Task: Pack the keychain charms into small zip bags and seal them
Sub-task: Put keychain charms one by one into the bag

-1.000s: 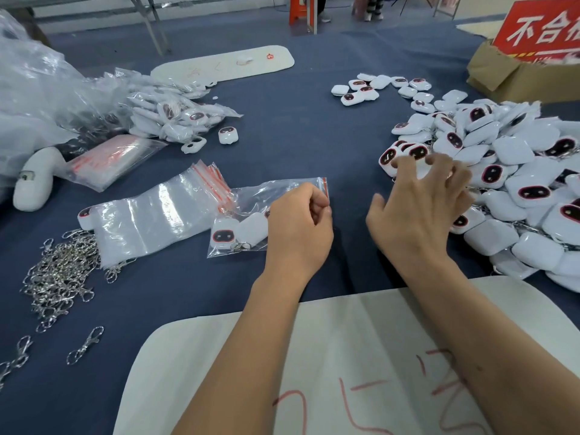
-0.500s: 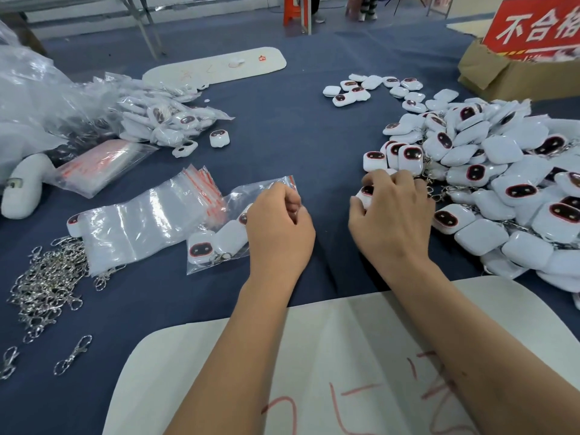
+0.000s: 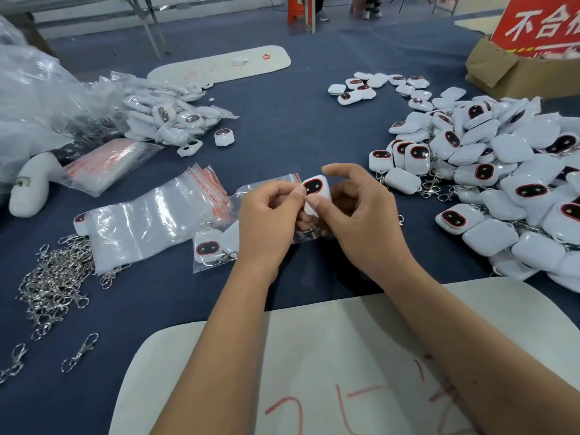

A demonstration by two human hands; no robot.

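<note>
My right hand (image 3: 361, 221) holds a white keychain charm (image 3: 316, 191) with a dark red-rimmed face, thumb on its lower edge and index finger raised above it. My left hand (image 3: 270, 215) pinches the open mouth of a small clear zip bag (image 3: 251, 196) right beside the charm. That bag lies on the blue cloth and holds two white charms (image 3: 208, 246) at its lower end. A big heap of loose charms (image 3: 489, 171) fills the right side.
A fan of empty zip bags (image 3: 150, 221) lies left of my hands, with a pile of metal clasps (image 3: 53, 284) further left. Packed bags (image 3: 169, 117) sit at the back left, a cardboard box (image 3: 514, 70) at the back right, a white board (image 3: 345, 356) near me.
My right hand took one charm from the heap and carried it left to the bag's mouth. My left hand stayed on the bag and now pinches its opening.
</note>
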